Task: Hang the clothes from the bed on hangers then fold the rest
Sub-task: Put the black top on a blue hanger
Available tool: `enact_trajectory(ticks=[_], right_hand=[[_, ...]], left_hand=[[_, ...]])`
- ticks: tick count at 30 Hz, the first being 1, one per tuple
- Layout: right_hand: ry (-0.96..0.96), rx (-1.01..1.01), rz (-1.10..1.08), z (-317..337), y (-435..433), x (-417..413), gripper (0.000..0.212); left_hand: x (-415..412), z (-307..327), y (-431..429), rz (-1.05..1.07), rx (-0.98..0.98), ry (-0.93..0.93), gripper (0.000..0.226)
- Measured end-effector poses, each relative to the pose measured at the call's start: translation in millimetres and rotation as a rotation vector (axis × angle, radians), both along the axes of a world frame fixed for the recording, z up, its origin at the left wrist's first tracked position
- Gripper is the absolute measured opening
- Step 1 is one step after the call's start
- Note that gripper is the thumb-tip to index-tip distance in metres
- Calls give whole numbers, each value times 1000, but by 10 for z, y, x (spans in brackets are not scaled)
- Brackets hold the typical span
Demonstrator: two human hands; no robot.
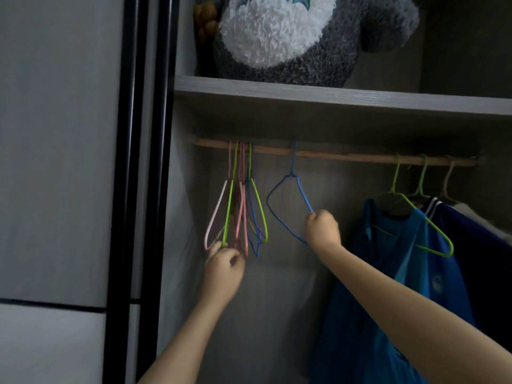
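Note:
Inside the open wardrobe a wooden rail (346,156) carries wire hangers. A blue hanger (299,187) hangs alone near the middle; my right hand (322,228) grips its lower right corner. To the left hangs a bunch of several empty hangers (238,206) in pink, green and blue. My left hand (224,268) pinches the bottom of that bunch, at the green one. On the right a bright blue shirt (393,273) hangs on a green hanger (432,225), with darker clothes (471,239) behind it. The bed is out of view.
A shelf (332,97) above the rail holds a large grey and white plush toy (291,37). The black frame of the sliding door (141,189) stands at the left of the opening. The wardrobe's back wall (277,300) shows below the hangers.

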State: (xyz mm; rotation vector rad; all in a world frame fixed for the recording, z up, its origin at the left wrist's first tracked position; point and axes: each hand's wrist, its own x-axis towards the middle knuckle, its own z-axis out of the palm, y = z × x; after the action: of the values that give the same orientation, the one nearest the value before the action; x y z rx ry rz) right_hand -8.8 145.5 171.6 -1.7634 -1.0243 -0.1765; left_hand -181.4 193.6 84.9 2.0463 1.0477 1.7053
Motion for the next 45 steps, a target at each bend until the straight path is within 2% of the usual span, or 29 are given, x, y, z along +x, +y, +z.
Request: enact_trajectory(ticks=[2,4,7,10,14,17,20,23,25,28,30,33,39,45], right_hand=[[-79,19,-18,-7,-174,224,34],[-131,39,-49,77,-364,470,32],[-112,53,-81,229,-589,711,31],[-142,79,-81,243,-798,787,29],[-204,62,-61,47,-1264,917,23],[-211,27,-31,-112,-1873,1179,24],[-244,-22,-54,-286,-2614,1494,27],[-242,-75,-126,-498,-3591,1850,41],[-231,-133,-197,-683,-4333,2094,44],[-189,-186,-313,-951,-5380,2362,44],[-166,-189,-400,-1129,-6041,2428,47],[-87,-175,-574,-1390,-7002,2453,47],[74,-135,-1000,-2059,-8711,2148,49],[263,-90,-1358,-2851,-9716,1726,52]], left_hand=[[8,20,-56,22,38,19,13],[29,34,-93,98,26,130,25],[65,19,-182,198,-51,271,47],[191,-5,-471,299,-67,211,54],[585,-88,-912,307,161,165,49],[1038,-112,-1249,186,188,114,63],[1432,-144,-1622,59,64,145,74],[1880,-281,-2049,-18,71,191,76],[2199,-395,-2377,-75,40,237,69],[2662,-540,-2858,-236,-29,393,41],[2998,-656,-3258,-379,-16,492,39],[3492,-840,-4018,-581,11,509,22],[4343,-1415,-5333,-902,71,649,19],[4972,-2182,-6141,-1165,-10,819,13]])
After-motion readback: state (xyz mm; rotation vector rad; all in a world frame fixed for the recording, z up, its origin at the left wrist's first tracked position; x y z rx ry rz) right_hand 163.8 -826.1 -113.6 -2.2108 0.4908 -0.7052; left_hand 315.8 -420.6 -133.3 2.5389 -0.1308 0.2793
